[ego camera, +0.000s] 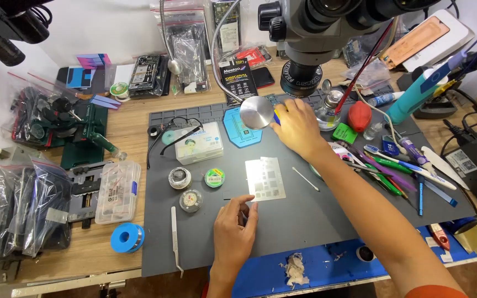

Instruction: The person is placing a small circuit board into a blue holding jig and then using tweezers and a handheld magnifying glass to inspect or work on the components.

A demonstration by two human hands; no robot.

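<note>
The person's left hand (233, 229) rests on the grey work mat (194, 243), fingers curled in, with the fingertips (248, 205) touching the near edge of a thin metal stencil sheet (265, 178). The sheet is pale silver, roughly square, lies flat on the mat and is dotted with many small square grids of holes. Whether the fingers pinch its corner or merely press on it I cannot tell.

Beyond the stencil, the right hand (298, 128) reaches under the microscope (316, 33). Its fingers are closed round something small with a blue and yellow bit showing at the thumb; what it is I cannot make out. Just left of that hand sits a round silver disc (256, 112) over a blue holder plate (239, 129).

Left of the stencil stand three small round pots (214, 177), and further left a clear plastic box (199, 142). A pair of tweezers (175, 240) lies left of the near hand. Right of the stencil a white swab stick (305, 179) lies on the mat, and past it a scatter of pens and tools (398, 165).
</note>
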